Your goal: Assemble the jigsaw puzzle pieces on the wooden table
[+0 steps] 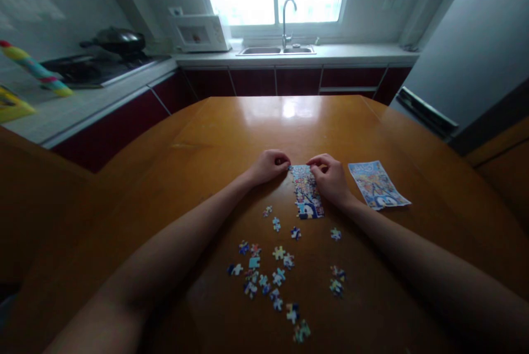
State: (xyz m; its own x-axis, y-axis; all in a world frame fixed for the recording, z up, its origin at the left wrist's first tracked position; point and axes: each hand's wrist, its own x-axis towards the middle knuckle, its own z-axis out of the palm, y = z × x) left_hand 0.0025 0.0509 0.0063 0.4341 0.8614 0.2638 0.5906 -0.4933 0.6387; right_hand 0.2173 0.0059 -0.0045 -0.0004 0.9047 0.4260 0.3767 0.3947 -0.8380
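A partly assembled jigsaw puzzle (308, 191) lies flat on the wooden table, its left edge jagged with open tabs. At its top left corner my left hand (269, 167) is closed, thumb and forefinger pinching a small light-blue puzzle piece (291, 167) against the edge. My right hand (331, 178) is curled over the puzzle's upper right side, fingertips closed on its edge and hiding part of it. Nearer to me, several loose pieces (279, 275) lie scattered, with a lone blue piece (295, 232) just below the puzzle.
A creased picture sheet (378, 184) lies to the right of my right hand. More loose pieces (336, 287) sit toward the right forearm. Beyond the table (256, 122) are a sink (260, 51), a microwave (200, 33), a stove with a wok (119, 41), and a fridge (467, 51).
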